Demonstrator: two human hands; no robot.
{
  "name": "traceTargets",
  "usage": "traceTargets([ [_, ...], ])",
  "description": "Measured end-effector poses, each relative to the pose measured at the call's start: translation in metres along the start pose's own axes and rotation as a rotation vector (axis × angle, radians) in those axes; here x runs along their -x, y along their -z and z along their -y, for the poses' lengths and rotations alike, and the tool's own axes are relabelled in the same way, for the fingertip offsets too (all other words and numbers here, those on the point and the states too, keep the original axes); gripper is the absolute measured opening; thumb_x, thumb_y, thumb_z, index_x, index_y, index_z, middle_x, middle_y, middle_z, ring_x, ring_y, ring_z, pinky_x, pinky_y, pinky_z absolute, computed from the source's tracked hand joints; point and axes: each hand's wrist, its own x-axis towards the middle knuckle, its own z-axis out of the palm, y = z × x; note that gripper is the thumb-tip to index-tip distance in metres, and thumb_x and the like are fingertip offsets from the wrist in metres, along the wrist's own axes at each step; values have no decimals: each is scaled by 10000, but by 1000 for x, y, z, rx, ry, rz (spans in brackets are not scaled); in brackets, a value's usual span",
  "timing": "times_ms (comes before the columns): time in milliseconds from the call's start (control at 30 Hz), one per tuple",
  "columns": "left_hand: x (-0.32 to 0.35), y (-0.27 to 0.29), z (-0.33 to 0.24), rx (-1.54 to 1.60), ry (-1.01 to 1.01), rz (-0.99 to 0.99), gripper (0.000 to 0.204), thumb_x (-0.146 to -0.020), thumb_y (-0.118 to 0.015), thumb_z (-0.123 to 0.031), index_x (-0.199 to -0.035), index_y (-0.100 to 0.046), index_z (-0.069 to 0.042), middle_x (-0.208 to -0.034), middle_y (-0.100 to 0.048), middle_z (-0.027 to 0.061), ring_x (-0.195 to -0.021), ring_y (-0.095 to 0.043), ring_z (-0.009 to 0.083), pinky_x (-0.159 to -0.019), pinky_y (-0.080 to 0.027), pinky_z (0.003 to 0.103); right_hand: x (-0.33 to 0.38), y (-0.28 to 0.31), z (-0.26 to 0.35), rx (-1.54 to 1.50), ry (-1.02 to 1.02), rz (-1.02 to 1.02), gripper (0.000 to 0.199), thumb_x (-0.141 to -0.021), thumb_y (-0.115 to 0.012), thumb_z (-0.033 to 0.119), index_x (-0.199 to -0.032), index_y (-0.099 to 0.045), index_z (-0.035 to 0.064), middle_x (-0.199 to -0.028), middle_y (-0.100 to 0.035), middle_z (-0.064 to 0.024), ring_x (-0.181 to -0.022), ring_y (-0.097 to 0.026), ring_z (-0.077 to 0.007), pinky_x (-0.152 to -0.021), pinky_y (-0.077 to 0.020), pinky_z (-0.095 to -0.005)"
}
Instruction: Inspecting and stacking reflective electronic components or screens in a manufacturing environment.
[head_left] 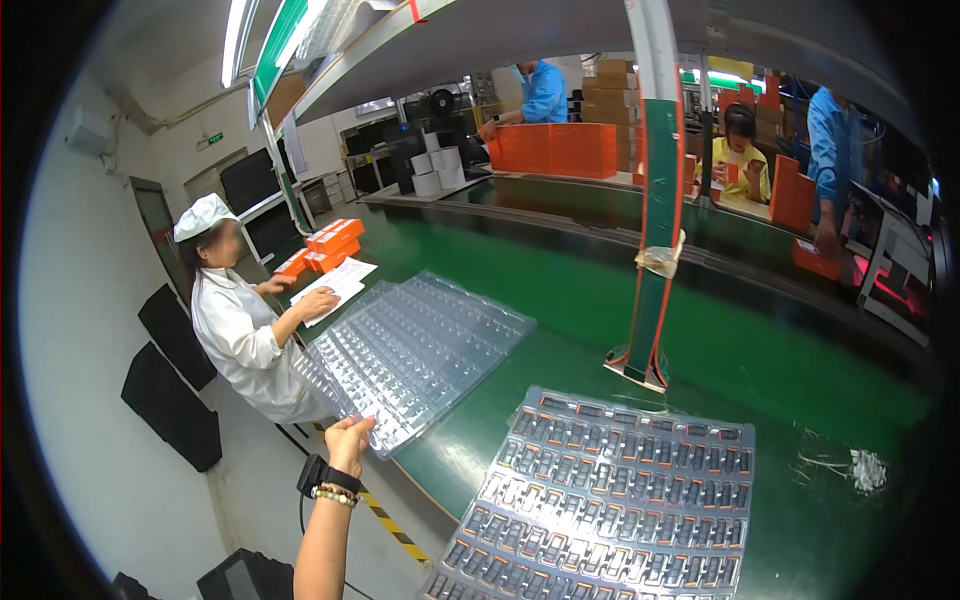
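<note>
My left hand (pixel 350 443) is closed on the near edge of a clear plastic tray (pixel 440 340), fingers pinched at its rim. Rows of small moulded pockets run across this tray, and no parts can be made out in them. A second clear tray (pixel 610 500) lies on the green bench to the right, its pockets filled with rows of small dark parts with orange edges. Its near side runs out of the picture. My right hand does not appear.
A green bench (pixel 800 400) carries a post (pixel 655 230), crumpled wrapping (pixel 865 470), orange boxes (pixel 335 237) and papers (pixel 340 285). A co-worker in white (pixel 240 330) stands at the left with hands by the papers. More people work beyond, near an orange panel (pixel 555 150).
</note>
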Motion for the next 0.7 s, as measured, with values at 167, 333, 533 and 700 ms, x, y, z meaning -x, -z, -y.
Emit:
traceTargets([
  [167, 74, 9, 9, -33, 50, 143, 214, -927, -662, -5, -1118, -613, 78, -1058, -691, 114, -886, -685, 170, -763, -568, 292, 47, 14, 24, 115, -6, -48, 425, -849, -628, 176, -1267, -698, 167, -1357, -624, -134, -1173, -622, -333, -892, -518, -400],
  [333, 170, 2, 28, -69, -10, 114, 208, -1023, -601, -199, -1096, -500, -33, -912, -575, 20, -774, -612, 114, -701, -563, 298, 94, 19, 34, 141, -121, -64, 378, -878, -631, 167, -1246, -699, 122, -1353, -622, -141, -1185, -618, -338, -871, -507, -423],
  [533, 221, -12, 61, -309, -191, -141, 237, -960, -670, -216, -998, -577, -1, -1143, -469, 103, -1041, -471, 195, -936, -401, 326, 150, 29, 36, 237, -175, -50, 382, -895, -656, 152, -1276, -681, 131, -1346, -624, -147, -1228, -602, -357, -892, -507, -440],
  [700, 223, -42, 59, -27, -366, -214, 133, -970, -565, -107, -935, -523, 14, -1111, -437, 83, -1053, -445, 195, -952, -366, 332, 173, 25, 35, 253, -195, -46, 418, -888, -673, 131, -1305, -663, 139, -1381, -601, -143, -1245, -594, -344, -920, -504, -450],
])
